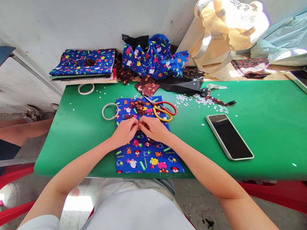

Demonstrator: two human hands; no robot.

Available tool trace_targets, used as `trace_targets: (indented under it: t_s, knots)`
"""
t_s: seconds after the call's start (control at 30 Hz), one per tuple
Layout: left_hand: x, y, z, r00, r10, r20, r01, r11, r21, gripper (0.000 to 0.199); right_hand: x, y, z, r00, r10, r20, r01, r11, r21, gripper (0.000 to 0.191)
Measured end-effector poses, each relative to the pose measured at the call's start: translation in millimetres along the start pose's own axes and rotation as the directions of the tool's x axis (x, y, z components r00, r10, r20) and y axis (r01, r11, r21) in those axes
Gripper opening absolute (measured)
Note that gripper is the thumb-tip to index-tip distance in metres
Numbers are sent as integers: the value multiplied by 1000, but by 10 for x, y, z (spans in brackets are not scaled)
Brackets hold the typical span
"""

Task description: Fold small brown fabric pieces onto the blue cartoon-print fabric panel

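A long green tabletop (pixel 192 137) lies under a blue cartoon-print cloth (pixel 144 156). Above the cloth, the left hand (pixel 126 130) and right hand (pixel 153 128) meet, fingertips pinched together on a small dark-red fabric scrap (pixel 138 127). Open red-and-yellow-handled scissors (pixel 163 110) lie just beyond the right hand.

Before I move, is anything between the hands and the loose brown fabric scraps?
Nothing visible stands between the left hand or right hand and the brown fabric scraps; the scissors lie to the scraps' right.

Green table, pale scuffed wall (pixel 91 25).
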State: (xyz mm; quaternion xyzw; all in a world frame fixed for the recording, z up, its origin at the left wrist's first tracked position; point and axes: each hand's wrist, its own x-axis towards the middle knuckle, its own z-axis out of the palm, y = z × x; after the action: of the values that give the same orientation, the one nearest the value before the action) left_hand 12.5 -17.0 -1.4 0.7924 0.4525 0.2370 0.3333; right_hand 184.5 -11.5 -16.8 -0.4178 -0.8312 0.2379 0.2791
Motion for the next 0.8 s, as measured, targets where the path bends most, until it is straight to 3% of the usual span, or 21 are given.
trace_targets:
  t_s: [0.8]
  knots:
    - [0, 16, -19, 998, -64, 21, 65, 997, -51, 10, -6, 49, 4, 995, -75, 64, 82, 991, -102, 17]
